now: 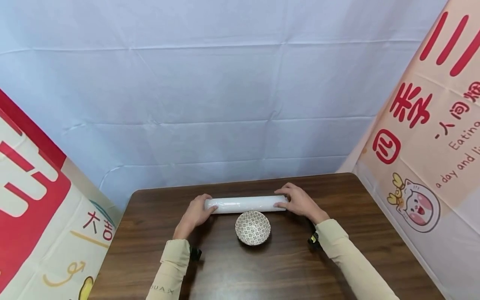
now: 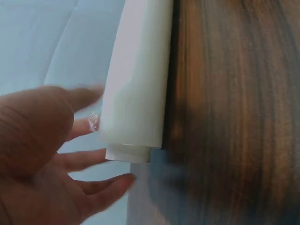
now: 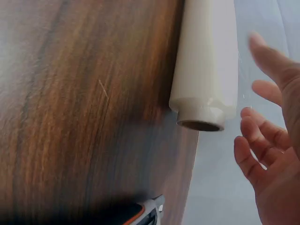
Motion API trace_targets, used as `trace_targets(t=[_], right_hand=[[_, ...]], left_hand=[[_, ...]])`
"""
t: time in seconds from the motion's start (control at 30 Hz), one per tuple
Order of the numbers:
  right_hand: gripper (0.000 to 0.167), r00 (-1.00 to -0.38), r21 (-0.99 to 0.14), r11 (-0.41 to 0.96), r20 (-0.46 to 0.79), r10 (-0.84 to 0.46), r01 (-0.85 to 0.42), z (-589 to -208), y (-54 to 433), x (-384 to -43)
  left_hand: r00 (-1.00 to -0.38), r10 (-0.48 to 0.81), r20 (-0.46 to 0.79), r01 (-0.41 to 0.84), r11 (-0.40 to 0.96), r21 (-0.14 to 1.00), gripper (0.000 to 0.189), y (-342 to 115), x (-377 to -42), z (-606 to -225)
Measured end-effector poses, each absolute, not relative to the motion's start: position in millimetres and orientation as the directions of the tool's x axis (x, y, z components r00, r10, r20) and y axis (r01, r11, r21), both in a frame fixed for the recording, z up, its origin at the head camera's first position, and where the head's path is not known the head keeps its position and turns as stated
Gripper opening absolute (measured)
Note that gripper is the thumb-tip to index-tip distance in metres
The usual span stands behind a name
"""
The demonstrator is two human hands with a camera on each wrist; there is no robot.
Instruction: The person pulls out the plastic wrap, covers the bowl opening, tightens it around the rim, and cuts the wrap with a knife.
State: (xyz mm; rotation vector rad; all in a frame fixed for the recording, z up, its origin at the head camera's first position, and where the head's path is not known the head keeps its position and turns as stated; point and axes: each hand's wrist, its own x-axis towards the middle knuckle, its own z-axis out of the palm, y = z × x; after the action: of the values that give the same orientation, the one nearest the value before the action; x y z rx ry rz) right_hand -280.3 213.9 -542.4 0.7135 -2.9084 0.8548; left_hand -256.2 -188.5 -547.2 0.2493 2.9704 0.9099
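Observation:
A white roll of cling film (image 1: 245,204) lies lengthwise across the far part of the wooden table. My left hand (image 1: 196,212) is at its left end, fingers spread. In the left wrist view the thumb and fingertips come right up to the side of the roll (image 2: 138,79), and a shiny bit of clear film (image 2: 93,122) shows at one finger. At the right end, my right hand (image 1: 298,201) has its thumb and fingers parted; the right wrist view shows a gap between those fingers (image 3: 262,140) and the hollow-cored roll (image 3: 206,61).
A patterned bowl (image 1: 253,228) stands just in front of the roll's middle. The dark wooden table (image 1: 228,271) ends close behind the roll, with a pale cloth backdrop (image 1: 210,100) beyond. Printed banners (image 1: 420,125) hang at both sides.

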Motion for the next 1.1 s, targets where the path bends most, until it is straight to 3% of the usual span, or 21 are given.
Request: trace_targets(t=[0.13, 0.3, 0.4, 0.5, 0.87, 1.0, 1.1], right_hand=[[0.044, -0.867, -0.434, 0.754, 0.180, -0.464, -0.493, -543, 209, -280], [0.016, -0.846, -0.438, 0.729, 0.188, -0.498, -0.526, -545, 205, -286], [0.007, -0.841, -0.471, 0.707, 0.173, -0.512, -0.527, -543, 203, -289], [0.009, -0.841, -0.476, 0.708, 0.151, -0.520, -0.523, -540, 202, -289], [0.009, -0.887, -0.502, 0.743, 0.118, -0.447, -0.442, -535, 196, -290], [0.008, -0.891, -0.516, 0.733, 0.159, -0.426, -0.442, -538, 194, -290], [0.025, -0.869, -0.492, 0.722, 0.184, -0.460, -0.487, -541, 191, -288]], left_hand=[[-0.970, 0.222, 0.099, 0.243, 0.849, 0.469, 0.051, -184, -257, -547], [-0.962, 0.252, 0.109, 0.274, 0.859, 0.432, 0.034, -187, -258, -544], [-0.963, 0.252, 0.097, 0.269, 0.858, 0.437, 0.021, -189, -259, -542], [-0.961, 0.263, 0.086, 0.274, 0.859, 0.432, 0.007, -191, -261, -540], [-0.962, 0.249, 0.114, 0.272, 0.827, 0.491, 0.004, -192, -266, -536], [-0.963, 0.248, 0.101, 0.265, 0.829, 0.492, 0.019, -192, -265, -537], [-0.961, 0.265, 0.077, 0.269, 0.840, 0.471, 0.028, -192, -264, -539]])
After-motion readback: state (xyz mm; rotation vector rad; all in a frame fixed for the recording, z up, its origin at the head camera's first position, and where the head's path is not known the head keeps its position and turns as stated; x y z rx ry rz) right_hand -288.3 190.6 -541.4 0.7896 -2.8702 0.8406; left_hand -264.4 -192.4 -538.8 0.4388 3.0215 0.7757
